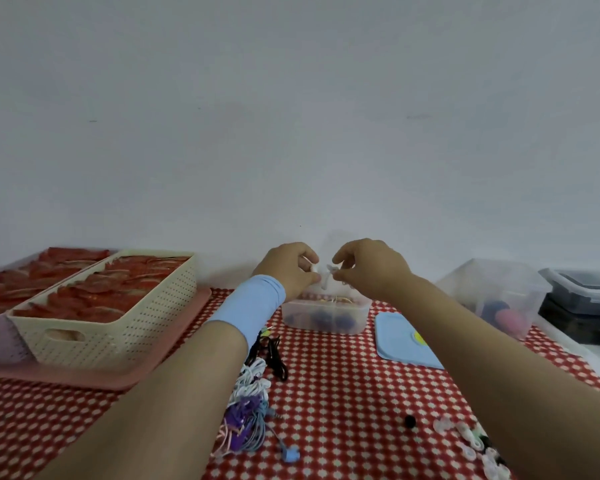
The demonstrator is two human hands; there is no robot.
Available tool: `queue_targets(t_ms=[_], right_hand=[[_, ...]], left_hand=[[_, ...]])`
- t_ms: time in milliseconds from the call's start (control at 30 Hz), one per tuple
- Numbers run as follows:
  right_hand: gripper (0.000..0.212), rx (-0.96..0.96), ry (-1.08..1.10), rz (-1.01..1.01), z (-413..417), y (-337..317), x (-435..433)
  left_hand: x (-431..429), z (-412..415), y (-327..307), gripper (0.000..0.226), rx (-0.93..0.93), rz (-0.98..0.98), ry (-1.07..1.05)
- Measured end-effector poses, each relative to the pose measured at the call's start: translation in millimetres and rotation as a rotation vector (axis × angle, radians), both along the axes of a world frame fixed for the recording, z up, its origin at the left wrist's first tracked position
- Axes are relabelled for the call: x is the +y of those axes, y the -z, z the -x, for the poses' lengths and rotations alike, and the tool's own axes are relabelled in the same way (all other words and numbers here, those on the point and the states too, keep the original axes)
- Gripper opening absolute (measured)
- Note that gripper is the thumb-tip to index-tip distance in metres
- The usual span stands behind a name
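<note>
Both the left hand point(290, 269) and right hand point(369, 268) pinch a small white earphone point(326, 277) in the air above the clear tub point(326, 320). Coiled earphone bundles point(252, 400) look finished, while the loose ear tips point(465, 436) suggest more work remains.

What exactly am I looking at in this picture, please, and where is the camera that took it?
There is no machine here: a person works with bare hands, and one camera worn on the head looks down at them. The left hand and right hand pinch a small white piece between them, above a clear tub; it is too small to identify. On the red checked cloth lie bundled cables, a blue lid and small clear pieces. At the left, a cream basket of red packets stands on a pink tray.
</note>
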State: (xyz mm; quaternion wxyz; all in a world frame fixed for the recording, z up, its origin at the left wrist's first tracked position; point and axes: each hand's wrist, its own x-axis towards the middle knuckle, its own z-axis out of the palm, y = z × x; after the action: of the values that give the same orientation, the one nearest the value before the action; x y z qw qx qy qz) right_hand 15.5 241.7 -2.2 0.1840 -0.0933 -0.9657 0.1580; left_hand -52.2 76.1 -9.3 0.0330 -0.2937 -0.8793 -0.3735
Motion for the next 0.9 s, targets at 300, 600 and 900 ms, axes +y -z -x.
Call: queue_targets(t_ms=[300, 600, 900], right_hand=[[0.031, -0.036, -0.042, -0.075, 41, 32, -9], [0.016, -0.066, -0.25, 0.028, 11, 17, -45], [0.044, -0.399, -0.178, -0.1, -7, 53, -105]], left_hand=[[-12, 32, 22, 0.032, 0.033, 0.211, -0.022], [-52, 10, 18, 0.014, 0.008, 0.202, 0.015], [-99, -28, 30, 0.029, -0.086, 0.473, 0.046]])
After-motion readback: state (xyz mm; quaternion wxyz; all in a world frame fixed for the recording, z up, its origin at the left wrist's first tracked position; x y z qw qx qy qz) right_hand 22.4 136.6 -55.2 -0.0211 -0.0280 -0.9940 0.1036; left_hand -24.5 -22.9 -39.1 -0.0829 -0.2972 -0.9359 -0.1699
